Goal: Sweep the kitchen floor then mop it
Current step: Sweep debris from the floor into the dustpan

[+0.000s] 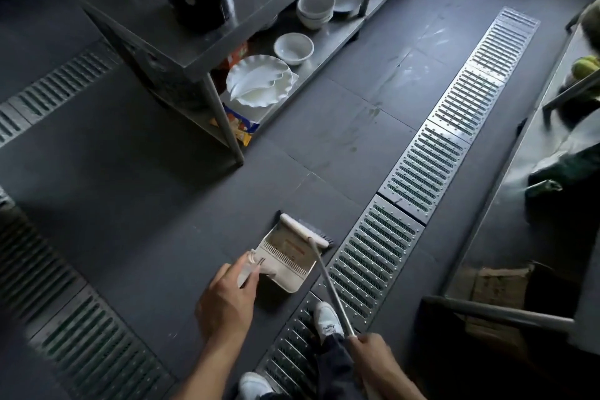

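Observation:
A cream dustpan point(285, 261) lies on the dark grey tiled floor point(136, 204), its mouth facing away from me. My left hand point(227, 299) grips the dustpan's handle at its near left end. A broom point(305, 230) with a white head and dark bristles sits across the dustpan's mouth. Its metal pole point(331, 286) runs back to my right hand point(370, 354), which grips the pole low at the frame's bottom. My white shoes point(328, 318) stand on the drain grate.
A long steel drain grate point(448, 146) runs diagonally from bottom centre to upper right. A second grate point(65, 308) lies at left. A steel table point(181, 52) with white bowls point(293, 47) and plates on its lower shelf stands ahead. Another steel counter point(526, 172) borders the right.

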Action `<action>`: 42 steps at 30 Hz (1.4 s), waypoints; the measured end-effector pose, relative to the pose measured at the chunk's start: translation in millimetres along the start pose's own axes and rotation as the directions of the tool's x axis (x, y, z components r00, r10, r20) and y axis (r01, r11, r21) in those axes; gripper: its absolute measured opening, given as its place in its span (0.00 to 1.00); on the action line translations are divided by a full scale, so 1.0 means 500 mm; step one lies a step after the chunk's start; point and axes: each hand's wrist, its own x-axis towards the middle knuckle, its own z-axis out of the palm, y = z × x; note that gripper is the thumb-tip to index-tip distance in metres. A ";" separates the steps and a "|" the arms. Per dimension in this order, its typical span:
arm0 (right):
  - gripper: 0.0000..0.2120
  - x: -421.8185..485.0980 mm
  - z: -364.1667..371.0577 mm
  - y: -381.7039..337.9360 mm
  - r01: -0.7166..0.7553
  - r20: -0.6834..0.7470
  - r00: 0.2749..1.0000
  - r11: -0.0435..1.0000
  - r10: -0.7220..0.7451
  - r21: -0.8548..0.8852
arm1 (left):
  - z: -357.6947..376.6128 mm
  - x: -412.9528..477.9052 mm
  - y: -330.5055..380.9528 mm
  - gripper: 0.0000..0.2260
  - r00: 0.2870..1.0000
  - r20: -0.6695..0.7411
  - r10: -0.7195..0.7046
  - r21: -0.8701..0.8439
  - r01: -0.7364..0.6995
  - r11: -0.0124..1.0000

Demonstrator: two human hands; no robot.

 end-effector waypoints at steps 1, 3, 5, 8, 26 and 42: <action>0.19 -0.017 -0.001 0.005 0.011 0.029 1.000 1.000 -0.011 0.014 | -0.002 -0.002 0.001 0.15 1.000 0.000 0.003 -0.003 -0.003 1.000; 0.19 -0.050 -0.004 0.017 0.037 0.052 0.998 0.997 -0.041 0.060 | -0.008 -0.008 0.002 0.15 1.000 0.001 -0.001 -0.005 0.001 1.000; 0.17 -0.078 -0.008 0.031 0.052 0.036 0.998 0.991 -0.057 0.120 | -0.012 -0.013 -0.003 0.15 1.000 0.003 -0.021 -0.024 0.021 0.999; 0.16 -0.096 -0.016 0.052 0.068 -0.008 0.998 0.972 -0.068 0.225 | -0.014 -0.023 -0.019 0.15 1.000 0.005 -0.024 -0.045 0.024 0.999; 0.16 0.077 0.017 -0.070 0.066 -0.100 0.993 0.996 -0.060 0.058 | -0.052 -0.109 -0.221 0.12 0.984 -0.095 -0.149 -0.150 0.133 0.980; 0.19 -0.097 0.140 -0.056 0.250 0.155 0.963 0.944 -0.219 -0.214 | -0.094 -0.154 -0.315 0.14 0.959 -0.148 -0.243 -0.218 0.208 0.953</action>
